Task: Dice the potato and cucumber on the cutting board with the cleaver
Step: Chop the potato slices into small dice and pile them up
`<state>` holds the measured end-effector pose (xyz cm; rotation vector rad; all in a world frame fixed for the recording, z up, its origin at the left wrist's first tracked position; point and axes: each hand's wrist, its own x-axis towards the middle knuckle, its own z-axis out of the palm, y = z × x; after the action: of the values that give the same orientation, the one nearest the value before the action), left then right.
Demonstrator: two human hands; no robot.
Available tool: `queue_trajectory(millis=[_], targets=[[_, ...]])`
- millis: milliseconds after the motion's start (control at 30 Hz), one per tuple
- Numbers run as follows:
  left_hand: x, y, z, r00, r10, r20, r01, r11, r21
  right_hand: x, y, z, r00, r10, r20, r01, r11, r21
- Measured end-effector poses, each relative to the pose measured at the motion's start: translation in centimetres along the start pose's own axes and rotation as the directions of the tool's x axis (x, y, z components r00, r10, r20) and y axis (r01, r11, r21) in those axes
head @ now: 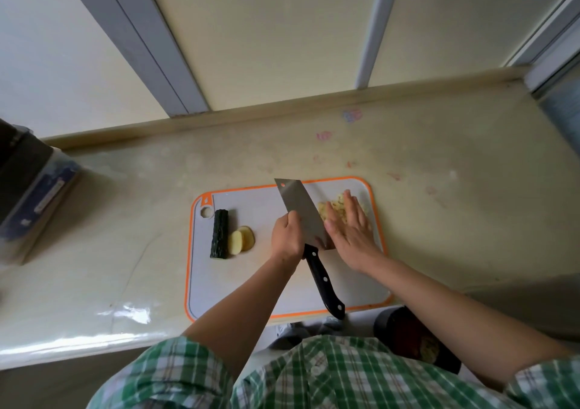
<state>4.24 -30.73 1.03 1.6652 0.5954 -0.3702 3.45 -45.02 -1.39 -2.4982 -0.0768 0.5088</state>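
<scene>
The diced potato (329,209) lies in a loose pale heap at about 2 o'clock on the cutting board (251,277). The right hand (348,226) lies flat over it, fingers straight, seemingly herding the bits against the flat of the cleaver (301,211). Those cubes look light, wet and starchy, so they will probably cling to steel and skin and are better swept than picked up. The left hand (287,236) grips the cleaver with its fingers curled over the spine near the heel. The black handle is unheld and points to 5 o'clock past the board's near edge. The blade looks broad and heavy, and I would take it by the handle before chopping. At 9 o'clock lies the cucumber (220,234), a dark, ridged, uncut length. It should be firm but apt to roll, so it wants pinning from above with the fingertips tucked back. Touching its 3 o'clock side are the potato slices (241,239), stiff and slick, which will slide if stacked. The board lies on a pale counter (439,189), and a dark-lidded box (31,195) stands well off at 9 o'clock.
</scene>
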Motion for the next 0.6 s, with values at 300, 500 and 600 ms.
queue_trajectory(millis=[300,500,600], targets=[[0.2,0.1,-0.2,0.999,0.026,-0.027,-0.025,0.999,0.024,0.0,-0.2,0.2,0.997,-0.071,-0.034,0.071,0.997,-0.005],[0.4,0.0,-0.7,0.997,0.001,-0.081,0.001,1.000,0.016,-0.7,1.0,0.0,0.999,-0.018,-0.048,0.015,0.997,-0.073],[0.5,-0.3,-1.3,0.990,0.046,-0.133,-0.027,0.990,0.142,-1.7,0.7,-0.7,0.964,-0.192,-0.182,0.198,0.980,0.014]])
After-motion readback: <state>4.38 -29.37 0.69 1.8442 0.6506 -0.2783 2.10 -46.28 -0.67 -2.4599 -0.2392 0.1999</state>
